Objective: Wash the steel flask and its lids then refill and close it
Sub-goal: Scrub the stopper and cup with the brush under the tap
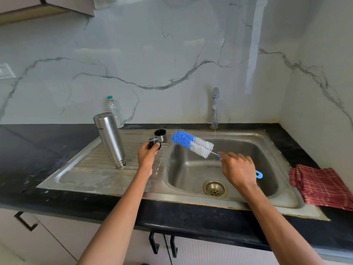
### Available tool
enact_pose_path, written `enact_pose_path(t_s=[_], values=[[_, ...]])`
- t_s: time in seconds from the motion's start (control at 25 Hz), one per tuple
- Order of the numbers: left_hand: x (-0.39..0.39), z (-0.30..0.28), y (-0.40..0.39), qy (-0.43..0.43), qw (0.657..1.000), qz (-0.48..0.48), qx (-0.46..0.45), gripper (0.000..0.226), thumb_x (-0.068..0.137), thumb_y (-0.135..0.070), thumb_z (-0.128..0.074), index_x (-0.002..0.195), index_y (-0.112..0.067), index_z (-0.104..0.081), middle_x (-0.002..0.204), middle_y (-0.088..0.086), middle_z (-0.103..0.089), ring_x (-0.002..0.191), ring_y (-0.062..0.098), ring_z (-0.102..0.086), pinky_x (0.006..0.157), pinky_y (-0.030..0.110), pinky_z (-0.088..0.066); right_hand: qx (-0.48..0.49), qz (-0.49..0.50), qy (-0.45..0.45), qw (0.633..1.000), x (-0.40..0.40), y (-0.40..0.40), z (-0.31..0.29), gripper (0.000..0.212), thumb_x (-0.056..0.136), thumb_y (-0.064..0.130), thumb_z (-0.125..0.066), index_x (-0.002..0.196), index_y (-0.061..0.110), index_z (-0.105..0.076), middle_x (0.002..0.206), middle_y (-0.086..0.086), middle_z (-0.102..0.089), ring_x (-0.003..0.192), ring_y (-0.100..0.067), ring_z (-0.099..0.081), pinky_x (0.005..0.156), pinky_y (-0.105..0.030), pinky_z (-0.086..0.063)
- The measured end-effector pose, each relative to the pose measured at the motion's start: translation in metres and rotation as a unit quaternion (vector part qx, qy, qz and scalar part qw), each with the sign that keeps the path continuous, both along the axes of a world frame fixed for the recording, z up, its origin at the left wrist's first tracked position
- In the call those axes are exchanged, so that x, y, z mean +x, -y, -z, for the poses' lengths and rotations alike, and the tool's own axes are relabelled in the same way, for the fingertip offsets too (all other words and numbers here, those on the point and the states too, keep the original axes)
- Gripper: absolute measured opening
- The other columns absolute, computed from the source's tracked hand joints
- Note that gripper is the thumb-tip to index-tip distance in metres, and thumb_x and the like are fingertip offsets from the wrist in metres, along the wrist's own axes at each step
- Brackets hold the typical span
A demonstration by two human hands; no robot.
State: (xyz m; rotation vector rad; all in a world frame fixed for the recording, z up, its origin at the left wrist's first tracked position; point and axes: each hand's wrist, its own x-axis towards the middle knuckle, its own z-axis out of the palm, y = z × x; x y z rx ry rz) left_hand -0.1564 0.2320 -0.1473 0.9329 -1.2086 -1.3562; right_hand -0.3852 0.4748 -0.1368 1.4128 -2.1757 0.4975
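Note:
The steel flask (110, 139) stands upside down on the ribbed drainboard (91, 169), left of the basin. Behind my left hand, a steel outer cap (160, 135) sits mouth up on the drainboard. My left hand (148, 156) grips a small black inner lid (154, 143) just above the drainboard's right part. My right hand (236, 170) holds the blue handle of a bottle brush (192, 143) over the sink basin (219, 169). The brush's blue and white bristles point up-left toward the lid without touching it.
The tap (215, 106) at the back runs a thin stream into the basin, near the drain (215, 188). A clear plastic water bottle (115, 110) stands against the wall behind the flask. A folded red cloth (321, 185) lies on the black counter at right.

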Motion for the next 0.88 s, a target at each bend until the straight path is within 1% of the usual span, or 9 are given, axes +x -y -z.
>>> enact_pose_path(t_s=[0.16,0.2,0.28,0.36,0.48,0.56,0.64,0.76,0.88], values=[[0.012,0.002,0.005,0.078,0.996,-0.008,-0.038,0.025,0.086,-0.007,-0.08,0.106,-0.019,-0.071,0.102,0.0,-0.076,0.099,0.019,-0.071,0.09,0.029,-0.055,-0.027,-0.037,0.068,0.997,0.007,0.008,0.0,0.026,0.095,0.022,-0.066,0.12,0.021,-0.073,0.088,0.0,-0.072,0.066,-0.032,-0.066,0.06,-0.038,-0.049],[0.013,0.006,0.009,0.098,0.994,-0.015,-0.044,0.029,0.085,-0.01,-0.081,0.11,-0.018,-0.069,0.104,0.0,-0.075,0.101,0.019,-0.07,0.09,0.029,-0.055,-0.029,-0.043,0.092,0.994,0.008,0.009,0.0,0.027,0.097,0.024,-0.064,0.122,0.022,-0.072,0.092,0.0,-0.073,0.069,-0.032,-0.067,0.06,-0.038,-0.051],[0.018,0.009,0.015,0.153,0.987,-0.016,-0.049,0.051,0.081,-0.017,-0.083,0.127,-0.018,-0.059,0.117,-0.001,-0.069,0.108,0.017,-0.068,0.094,0.03,-0.053,-0.029,-0.053,0.136,0.989,0.009,0.01,0.001,0.028,0.1,0.029,-0.059,0.126,0.025,-0.07,0.103,0.002,-0.073,0.078,-0.03,-0.069,0.063,-0.039,-0.055],[0.022,0.006,0.016,0.204,0.977,-0.009,-0.059,0.06,0.08,-0.016,-0.082,0.132,-0.02,-0.053,0.122,-0.001,-0.064,0.11,0.016,-0.064,0.096,0.031,-0.051,-0.028,-0.062,0.162,0.984,0.009,0.01,0.002,0.029,0.101,0.031,-0.057,0.128,0.027,-0.069,0.111,0.004,-0.073,0.085,-0.029,-0.07,0.067,-0.04,-0.056],[0.026,-0.002,0.02,0.266,0.96,-0.004,-0.091,0.041,0.083,-0.005,-0.078,0.113,-0.022,-0.056,0.109,0.002,-0.061,0.1,0.016,-0.059,0.09,0.029,-0.047,-0.016,-0.07,0.177,0.982,0.008,0.013,0.002,0.03,0.102,0.032,-0.056,0.129,0.029,-0.069,0.116,0.005,-0.073,0.09,-0.029,-0.07,0.069,-0.04,-0.056],[0.027,-0.006,0.024,0.288,0.951,-0.015,-0.112,0.035,0.081,-0.006,-0.079,0.104,-0.02,-0.055,0.104,0.004,-0.06,0.094,0.017,-0.059,0.085,0.029,-0.047,-0.011,-0.073,0.189,0.979,0.009,0.015,0.001,0.03,0.102,0.031,-0.057,0.129,0.028,-0.069,0.115,0.003,-0.074,0.091,-0.03,-0.07,0.07,-0.041,-0.055],[0.029,-0.005,0.03,0.3,0.945,-0.032,-0.124,0.039,0.078,-0.01,-0.08,0.109,-0.011,-0.057,0.107,0.008,-0.06,0.095,0.02,-0.062,0.082,0.031,-0.048,-0.005,-0.075,0.201,0.977,0.008,0.014,0.0,0.03,0.101,0.029,-0.058,0.13,0.027,-0.069,0.114,0.001,-0.074,0.093,-0.031,-0.069,0.071,-0.041,-0.055],[0.032,-0.011,0.029,0.304,0.944,-0.018,-0.126,0.06,0.084,-0.013,-0.08,0.133,-0.01,-0.046,0.125,0.005,-0.057,0.111,0.022,-0.061,0.09,0.027,-0.044,0.016,-0.069,0.207,0.976,0.008,0.013,-0.001,0.031,0.102,0.028,-0.058,0.131,0.028,-0.068,0.117,0.0,-0.073,0.098,-0.032,-0.068,0.074,-0.04,-0.051],[0.034,-0.019,0.031,0.328,0.935,-0.003,-0.136,0.062,0.085,-0.019,-0.082,0.135,-0.011,-0.046,0.124,-0.001,-0.058,0.111,0.018,-0.061,0.089,0.024,-0.042,0.017,-0.065,0.213,0.975,0.008,0.012,-0.002,0.031,0.102,0.028,-0.058,0.131,0.028,-0.068,0.119,0.0,-0.073,0.1,-0.033,-0.068,0.074,-0.039,-0.049]])
